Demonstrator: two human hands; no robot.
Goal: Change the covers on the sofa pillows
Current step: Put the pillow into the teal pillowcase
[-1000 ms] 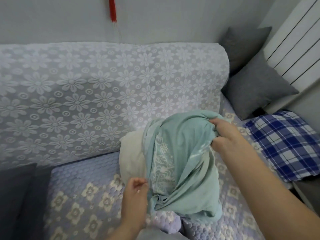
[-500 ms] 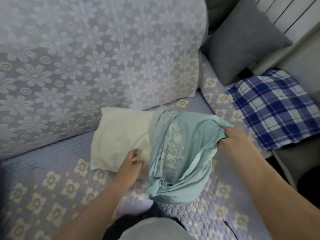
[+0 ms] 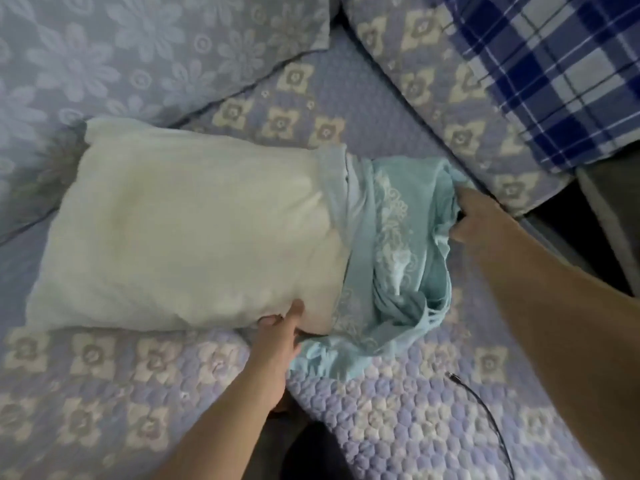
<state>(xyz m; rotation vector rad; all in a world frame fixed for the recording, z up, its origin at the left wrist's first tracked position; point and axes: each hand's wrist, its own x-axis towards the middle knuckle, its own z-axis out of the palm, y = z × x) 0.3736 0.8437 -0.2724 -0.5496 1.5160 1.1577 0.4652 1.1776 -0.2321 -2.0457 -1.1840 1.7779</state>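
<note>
Cover removal: teal cover bunched at the pillow insert end, 3 o'clock.
The insert edge is pinched by the left hand; the cover is gripped by the curled right hand and is best drawn steadily toward 3 o'clock.

No readable text, label, brand, number or sign appeared anywhere in the frame; the fabrics carried only patterns.

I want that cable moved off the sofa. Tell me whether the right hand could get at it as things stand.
Probably yes, once freed. The right hand is gripping the teal pillow cover; the black cable lies uncovered on the quilted sofa cover, close beneath that forearm.
</note>
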